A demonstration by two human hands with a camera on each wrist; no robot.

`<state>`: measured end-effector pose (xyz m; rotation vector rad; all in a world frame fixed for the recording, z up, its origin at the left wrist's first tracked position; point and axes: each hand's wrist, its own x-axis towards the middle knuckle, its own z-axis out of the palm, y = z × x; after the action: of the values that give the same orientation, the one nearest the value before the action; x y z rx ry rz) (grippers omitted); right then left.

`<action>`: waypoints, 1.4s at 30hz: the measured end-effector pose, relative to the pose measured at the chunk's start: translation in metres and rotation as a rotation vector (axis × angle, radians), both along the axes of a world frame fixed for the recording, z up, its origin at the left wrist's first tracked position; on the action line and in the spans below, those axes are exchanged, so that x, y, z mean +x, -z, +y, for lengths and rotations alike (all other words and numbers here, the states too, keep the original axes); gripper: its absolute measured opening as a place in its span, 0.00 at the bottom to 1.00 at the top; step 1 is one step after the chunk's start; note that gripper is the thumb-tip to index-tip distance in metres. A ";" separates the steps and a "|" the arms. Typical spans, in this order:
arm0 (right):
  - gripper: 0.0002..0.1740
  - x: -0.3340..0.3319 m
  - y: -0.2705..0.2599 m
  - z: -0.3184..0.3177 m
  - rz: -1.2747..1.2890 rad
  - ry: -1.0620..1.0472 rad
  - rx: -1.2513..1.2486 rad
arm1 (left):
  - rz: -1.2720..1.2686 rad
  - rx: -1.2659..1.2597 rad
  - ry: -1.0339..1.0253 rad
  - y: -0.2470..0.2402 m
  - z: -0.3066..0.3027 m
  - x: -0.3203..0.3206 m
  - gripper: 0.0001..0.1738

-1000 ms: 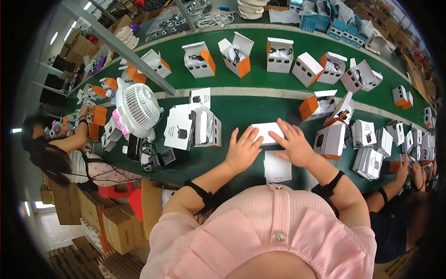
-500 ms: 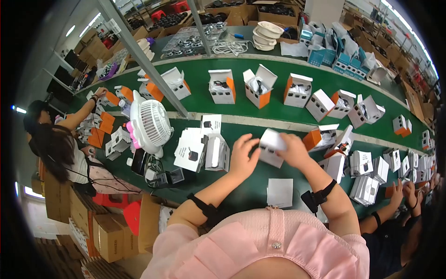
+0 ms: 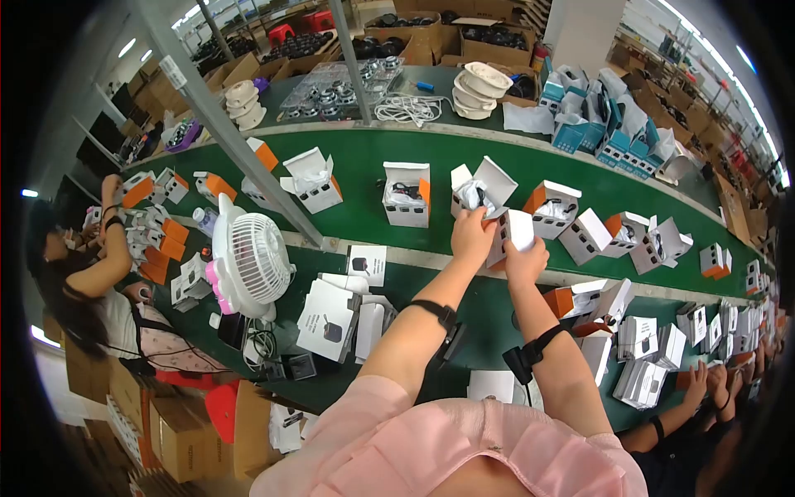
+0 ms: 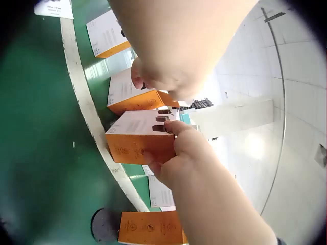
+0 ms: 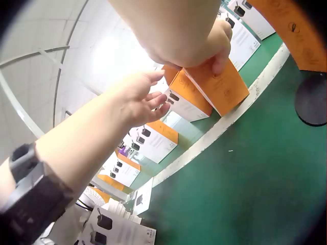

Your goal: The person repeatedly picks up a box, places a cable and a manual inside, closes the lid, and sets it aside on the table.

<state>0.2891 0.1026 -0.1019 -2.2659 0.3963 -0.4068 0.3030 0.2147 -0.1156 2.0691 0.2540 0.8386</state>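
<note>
In the head view, my right hand [image 3: 526, 258] grips a white box [image 3: 518, 225] with orange sides from its near right side, at the near rim of the far green surface. The right wrist view shows that hand [image 5: 204, 51] pressed to the orange side [image 5: 220, 89], with the base over the pale ledge. My left hand [image 3: 472, 236] is just left of it, in front of an open-flapped box [image 3: 495, 181] with wrapped contents and a black cable. In the right wrist view the left hand [image 5: 140, 104] has loosely bent fingers, holding nothing, beside that neighbouring box [image 5: 188, 98].
More boxes, such as an open one [image 3: 406, 199], line the far surface. A white fan [image 3: 252, 257], flat printed boxes [image 3: 327, 321] and a metal post [image 3: 224, 124] stand left. Bundled leaflets [image 3: 638, 338] lie right. Other people are at both sides.
Both hands have moved forward from the near table to the ledge, the right one carrying the box. The left hand has gone from the box's left side to near the open box. The view has shifted.
</note>
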 end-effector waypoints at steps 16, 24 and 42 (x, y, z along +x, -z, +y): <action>0.37 0.017 0.036 0.001 -0.405 -0.140 0.041 | -0.197 0.167 0.079 -0.011 0.011 -0.128 0.08; 0.31 -0.091 0.001 -0.010 -0.014 -0.555 0.663 | 0.050 0.164 0.350 0.004 -0.002 -0.220 0.07; 0.06 -0.184 -0.062 -0.028 0.147 -1.051 0.529 | 0.516 0.329 -0.034 0.008 0.205 -0.310 0.27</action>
<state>0.1051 0.0750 -0.0396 -1.6826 -0.5652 0.3727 -0.0069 0.4199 -0.1238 2.5789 0.4538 0.3642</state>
